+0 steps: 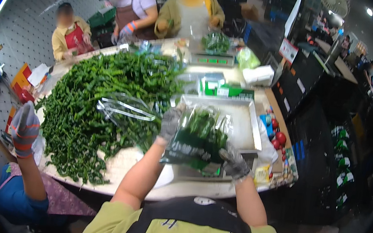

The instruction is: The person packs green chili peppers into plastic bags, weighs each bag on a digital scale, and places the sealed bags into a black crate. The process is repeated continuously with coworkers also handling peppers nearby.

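Observation:
A clear plastic bag of leafy greens, its lower part tinted green and bearing printed writing, is held up in front of me. My left hand, in a grey glove, grips the bag's upper left side. On the lower right side my right hand, gloved alike, holds the bag too. Behind it lies a shallow metal tray, partly covered by the bag. To the left a big heap of loose leafy greens spreads over the table, with an empty-looking clear plastic bag on top.
Across the pale table, a scale with a lit display carries another bag of greens. Red tomatoes or similar round items sit at the right edge. A co-worker's gloved hand is raised at left. Several people stand behind the table.

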`<state>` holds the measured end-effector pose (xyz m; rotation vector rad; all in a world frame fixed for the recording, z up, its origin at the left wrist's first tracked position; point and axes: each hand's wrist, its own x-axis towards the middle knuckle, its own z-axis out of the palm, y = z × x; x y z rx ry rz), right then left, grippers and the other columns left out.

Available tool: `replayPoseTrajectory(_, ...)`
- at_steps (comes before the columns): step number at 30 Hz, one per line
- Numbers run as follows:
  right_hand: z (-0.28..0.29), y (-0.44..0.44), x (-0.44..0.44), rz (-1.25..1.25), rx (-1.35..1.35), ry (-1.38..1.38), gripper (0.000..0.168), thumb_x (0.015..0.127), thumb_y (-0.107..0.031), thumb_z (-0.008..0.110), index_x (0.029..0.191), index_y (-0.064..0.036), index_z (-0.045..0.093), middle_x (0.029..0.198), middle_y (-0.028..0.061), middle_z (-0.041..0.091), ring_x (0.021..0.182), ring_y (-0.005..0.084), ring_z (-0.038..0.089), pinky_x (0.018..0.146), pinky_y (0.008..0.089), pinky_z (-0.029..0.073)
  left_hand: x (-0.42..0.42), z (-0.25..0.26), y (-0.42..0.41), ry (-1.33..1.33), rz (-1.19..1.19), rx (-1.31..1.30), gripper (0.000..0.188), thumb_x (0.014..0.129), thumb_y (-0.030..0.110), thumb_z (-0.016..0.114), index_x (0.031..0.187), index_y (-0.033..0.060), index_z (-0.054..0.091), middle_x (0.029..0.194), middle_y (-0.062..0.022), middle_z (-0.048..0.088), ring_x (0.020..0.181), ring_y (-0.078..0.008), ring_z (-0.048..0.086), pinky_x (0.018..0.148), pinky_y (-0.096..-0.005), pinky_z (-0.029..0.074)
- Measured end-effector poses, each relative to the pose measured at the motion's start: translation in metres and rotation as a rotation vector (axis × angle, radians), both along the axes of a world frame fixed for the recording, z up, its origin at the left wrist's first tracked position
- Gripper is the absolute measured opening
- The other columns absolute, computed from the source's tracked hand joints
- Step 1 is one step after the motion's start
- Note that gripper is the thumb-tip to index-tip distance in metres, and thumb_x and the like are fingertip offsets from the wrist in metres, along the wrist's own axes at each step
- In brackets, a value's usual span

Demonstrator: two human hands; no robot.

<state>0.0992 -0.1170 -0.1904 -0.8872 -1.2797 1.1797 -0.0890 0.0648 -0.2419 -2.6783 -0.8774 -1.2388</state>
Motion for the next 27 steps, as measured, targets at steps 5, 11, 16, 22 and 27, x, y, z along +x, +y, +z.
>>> replayPoseTrajectory(5, -0.026, 0.006, -0.01, -0.229, -0.39, 0.439, 0.052, 0.072, -0.005, 0.062, 0.121, -0.004, 0.046, 0.106, 0.0062, 0.057, 0.093, 0.0177, 0.056, 0.084, 0.0309, 0.046, 0.009, -0.009, -0.005, -0.63, -0.526, -1.26, 0.038, 0.089, 0.032, 0.043, 0.113, 0.0026, 0.052, 0.107, -0.0106, 0.058, 0.098, -0.0199, 0.055, 0.088, -0.0322, 0.042)
replayPoseTrajectory(11, -0.03, 0.006, 0.005, -0.383, -0.352, 0.215, 0.052, 0.072, 0.0, 0.063, 0.122, -0.002, 0.045, 0.106, 0.0079, 0.057, 0.094, 0.0159, 0.053, 0.086, 0.0274, 0.043, 0.003, 0.049, -0.054, -0.56, -0.821, -1.586, 0.088, 0.068, 0.051, 0.065, 0.133, 0.0027, 0.031, 0.131, -0.0115, 0.04, 0.118, -0.0211, 0.041, 0.099, -0.0321, 0.032)
replayPoseTrajectory(16, -0.037, 0.003, 0.019, -0.32, -0.293, 0.108, 0.061, 0.07, -0.001, 0.064, 0.126, 0.001, 0.04, 0.115, 0.0112, 0.051, 0.104, 0.0178, 0.049, 0.09, 0.0279, 0.04, 0.007, 0.047, -0.056, -0.622, -0.839, -1.648, 0.083, 0.063, 0.026, 0.069, 0.132, 0.001, 0.03, 0.128, -0.0117, 0.044, 0.115, -0.0227, 0.044, 0.097, -0.0321, 0.035)
replayPoseTrajectory(22, -0.018, -0.007, 0.024, -0.297, -0.21, -0.054, 0.066, 0.068, 0.002, 0.062, 0.128, 0.002, 0.036, 0.117, 0.0129, 0.05, 0.109, 0.0207, 0.046, 0.094, 0.0296, 0.036, 0.007, 0.038, -0.061, -0.722, -0.847, -1.616, 0.079, 0.062, 0.022, 0.069, 0.129, 0.0001, 0.035, 0.122, -0.0119, 0.049, 0.11, -0.0229, 0.048, 0.093, -0.0332, 0.039)
replayPoseTrajectory(27, -0.03, -0.012, 0.03, -0.304, -0.257, -0.063, 0.063, 0.068, 0.002, 0.062, 0.127, 0.002, 0.038, 0.118, 0.0137, 0.049, 0.109, 0.0205, 0.045, 0.093, 0.029, 0.036, 0.006, 0.031, -0.062, -0.681, -0.798, -1.592, 0.071, 0.062, 0.018, 0.068, 0.125, -0.0006, 0.041, 0.114, -0.0116, 0.055, 0.102, -0.0223, 0.053, 0.09, -0.0328, 0.042)
